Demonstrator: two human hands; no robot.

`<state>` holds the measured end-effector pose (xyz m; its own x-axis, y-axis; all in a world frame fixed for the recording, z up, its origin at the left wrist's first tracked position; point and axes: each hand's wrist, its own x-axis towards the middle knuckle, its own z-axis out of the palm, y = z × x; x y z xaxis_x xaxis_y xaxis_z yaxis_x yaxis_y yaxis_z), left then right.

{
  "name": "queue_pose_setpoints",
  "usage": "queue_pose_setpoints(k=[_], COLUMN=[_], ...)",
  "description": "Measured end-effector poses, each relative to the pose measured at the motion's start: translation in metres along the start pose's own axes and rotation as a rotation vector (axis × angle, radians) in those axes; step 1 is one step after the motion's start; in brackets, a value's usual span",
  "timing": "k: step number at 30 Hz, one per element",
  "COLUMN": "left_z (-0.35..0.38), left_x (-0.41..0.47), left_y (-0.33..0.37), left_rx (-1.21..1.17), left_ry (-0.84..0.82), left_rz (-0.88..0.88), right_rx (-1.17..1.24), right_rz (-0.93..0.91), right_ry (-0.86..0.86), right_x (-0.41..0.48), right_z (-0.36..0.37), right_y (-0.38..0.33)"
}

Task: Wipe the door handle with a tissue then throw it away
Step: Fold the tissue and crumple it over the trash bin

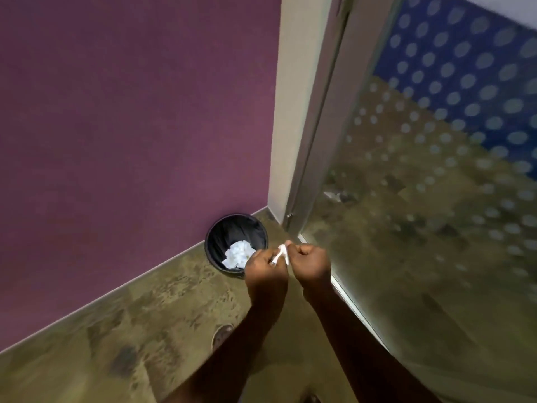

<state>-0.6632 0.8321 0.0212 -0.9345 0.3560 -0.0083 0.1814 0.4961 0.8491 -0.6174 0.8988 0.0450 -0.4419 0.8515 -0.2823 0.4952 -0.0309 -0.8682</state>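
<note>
we hold the tissue (281, 254) pinched between our 2 closed hands, left hand (266, 267) and right hand (309, 263), just right of the bin (215, 251). the bin sits to the left and slightly beyond, nearer our left hand. the door handle is out of view.
</note>
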Motion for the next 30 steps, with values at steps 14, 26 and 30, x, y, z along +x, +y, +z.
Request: queue_pose_setpoints(k=[14, 26, 30], left_z=[-0.001, -0.014, -0.011], left_x=[0.194, 0.323, 0.343], left_y=[-0.165, -0.28, -0.303], left_rx=[-0.085, 0.774, 0.774], left_ry=[-0.396, -0.49, -0.514], left_rz=[-0.048, 0.384, 0.357], right_rx=[0.005, -0.633, -0.64], right_rz=[0.501, -0.009, 0.029], right_ry=[-0.006, -0.138, -0.211], right_x=[0.146, 0.226, 0.244], right_z=[0.219, 0.316, 0.333], right_y=[0.018, 0.066, 0.083])
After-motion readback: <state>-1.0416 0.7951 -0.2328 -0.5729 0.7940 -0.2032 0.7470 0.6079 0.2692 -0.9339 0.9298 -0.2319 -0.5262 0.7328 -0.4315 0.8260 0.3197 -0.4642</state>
